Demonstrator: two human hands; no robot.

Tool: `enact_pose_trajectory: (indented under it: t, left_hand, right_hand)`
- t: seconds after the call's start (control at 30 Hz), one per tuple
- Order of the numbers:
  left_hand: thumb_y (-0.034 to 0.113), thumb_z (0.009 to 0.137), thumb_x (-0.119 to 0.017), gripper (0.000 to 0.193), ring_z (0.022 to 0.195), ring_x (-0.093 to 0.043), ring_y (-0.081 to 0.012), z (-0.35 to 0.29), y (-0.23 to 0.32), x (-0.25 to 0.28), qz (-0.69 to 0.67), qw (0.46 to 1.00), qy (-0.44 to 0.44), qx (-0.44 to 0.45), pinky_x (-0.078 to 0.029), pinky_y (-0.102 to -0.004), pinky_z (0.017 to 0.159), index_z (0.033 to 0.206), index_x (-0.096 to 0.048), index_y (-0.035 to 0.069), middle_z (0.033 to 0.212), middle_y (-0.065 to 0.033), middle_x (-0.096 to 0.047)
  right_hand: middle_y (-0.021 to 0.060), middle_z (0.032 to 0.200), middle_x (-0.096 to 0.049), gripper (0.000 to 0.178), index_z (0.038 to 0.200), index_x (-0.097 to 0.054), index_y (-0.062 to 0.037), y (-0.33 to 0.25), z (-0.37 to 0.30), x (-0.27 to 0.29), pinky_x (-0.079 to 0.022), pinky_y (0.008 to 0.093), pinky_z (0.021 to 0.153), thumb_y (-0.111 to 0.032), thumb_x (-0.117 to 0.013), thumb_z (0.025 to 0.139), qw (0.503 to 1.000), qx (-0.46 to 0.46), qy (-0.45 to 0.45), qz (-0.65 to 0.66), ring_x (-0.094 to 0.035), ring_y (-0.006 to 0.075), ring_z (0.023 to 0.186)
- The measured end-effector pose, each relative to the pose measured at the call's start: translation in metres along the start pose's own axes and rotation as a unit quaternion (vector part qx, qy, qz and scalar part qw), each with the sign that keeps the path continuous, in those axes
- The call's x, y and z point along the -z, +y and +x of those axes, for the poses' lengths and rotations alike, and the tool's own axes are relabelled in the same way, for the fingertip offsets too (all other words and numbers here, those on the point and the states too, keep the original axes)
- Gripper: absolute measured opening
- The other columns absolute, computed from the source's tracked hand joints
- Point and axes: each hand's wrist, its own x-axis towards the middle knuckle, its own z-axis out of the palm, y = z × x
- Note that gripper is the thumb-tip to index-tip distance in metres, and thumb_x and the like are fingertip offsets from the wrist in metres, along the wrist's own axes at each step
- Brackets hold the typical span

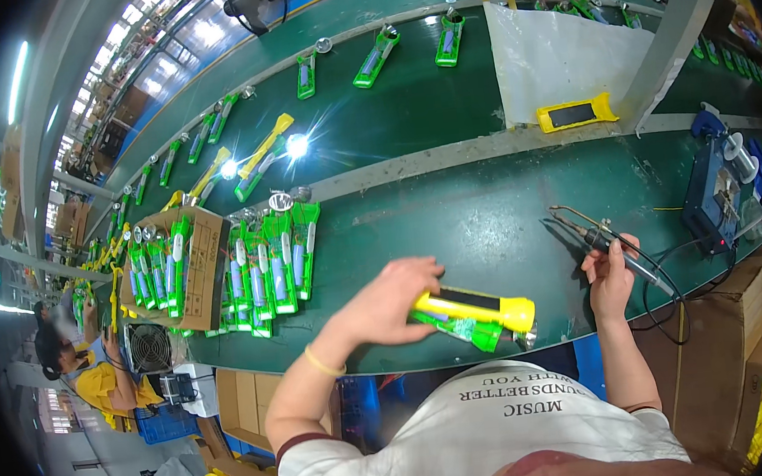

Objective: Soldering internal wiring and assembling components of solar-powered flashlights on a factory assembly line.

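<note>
My left hand (394,302) is closed round one end of a yellow flashlight casing (516,311) with a dark panel on its face. Under it lies a green casing half (482,336) with a circuit board showing, close to the bench's near edge. A shiny reflector (526,340) pokes out at the right end. In my right hand (612,283) is a soldering iron (642,268), gripped by its handle, its tip pointing up and left over the bench. The tip is apart from the casings. Part of the left fingers is hidden behind the yellow casing.
A pile of green flashlight halves with batteries (262,271) stands left beside a cardboard box (205,267). At right is a blue soldering station (708,200) with a solder spool (738,152). Beyond the ledge lie two lit flashlights and a yellow casing (577,114). Another person (108,380) sits far left.
</note>
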Motion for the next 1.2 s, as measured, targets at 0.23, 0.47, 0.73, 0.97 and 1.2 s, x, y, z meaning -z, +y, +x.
enact_pose_trajectory:
  t: [0.23, 0.47, 0.73, 0.97, 1.2]
  left_hand:
    - [0.013, 0.063, -0.072, 0.040, 0.087, -0.053, -0.0325, -0.008, -0.025, -0.020, -0.013, 0.995, 0.089, 0.032, -0.044, -0.0372, 0.078, 0.092, -0.046, 0.007, 0.098, -0.0135, -0.055]
    - [0.019, 0.067, -0.068, 0.046, 0.081, -0.056, -0.0384, 0.096, -0.134, 0.052, 0.100, 0.919, 0.280, 0.257, -0.045, -0.0415, 0.072, 0.101, -0.040, 0.006, 0.085, -0.0199, -0.056]
    - [0.007, 0.067, -0.060, 0.027, 0.094, -0.052, -0.0328, 0.133, -0.178, 0.065, 0.297, 0.880, 0.357, 0.102, -0.040, -0.0419, 0.083, 0.092, -0.050, 0.004, 0.095, -0.0159, -0.056]
    - [0.021, 0.069, -0.067, 0.030, 0.091, -0.051, -0.0317, 0.275, -0.073, -0.044, 0.138, 0.962, 0.229, -0.061, -0.040, -0.0412, 0.079, 0.089, -0.054, 0.004, 0.094, -0.0135, -0.056]
    - [0.021, 0.066, -0.066, 0.024, 0.086, -0.049, -0.0289, 0.291, -0.082, -0.060, 0.236, 0.943, 0.219, -0.078, -0.038, -0.0388, 0.071, 0.079, -0.052, 0.007, 0.084, -0.0102, -0.053]
  right_hand:
    - [0.0071, 0.071, -0.052, 0.020, 0.104, -0.035, -0.0093, 0.001, 0.004, 0.000, -0.035, 0.0198, 0.043, -0.023, -0.044, 0.092, 0.999, -0.043, 0.021, 0.015, -0.051, 0.0130, 0.053]
    - [0.0073, 0.069, -0.051, 0.021, 0.100, -0.036, -0.0070, -0.005, 0.006, -0.005, -0.036, 0.0199, 0.045, -0.023, -0.044, 0.091, 1.000, -0.022, 0.015, -0.011, -0.052, 0.0136, 0.053]
    - [0.0059, 0.068, -0.050, 0.021, 0.098, -0.041, -0.0074, -0.011, 0.004, 0.007, -0.034, 0.0193, 0.044, -0.028, -0.042, 0.092, 0.997, 0.008, 0.073, 0.036, -0.050, 0.0123, 0.053]
    - [0.0099, 0.071, -0.054, 0.025, 0.105, -0.038, -0.0061, -0.011, 0.018, 0.009, -0.037, 0.0210, 0.043, -0.027, -0.041, 0.092, 0.986, 0.073, 0.110, 0.099, -0.054, 0.0176, 0.056]
    - [0.0068, 0.083, -0.056, 0.025, 0.104, -0.044, -0.0105, -0.006, 0.007, 0.019, -0.041, 0.0233, 0.061, -0.033, -0.041, 0.093, 0.979, 0.114, 0.117, 0.122, -0.053, 0.0162, 0.074]
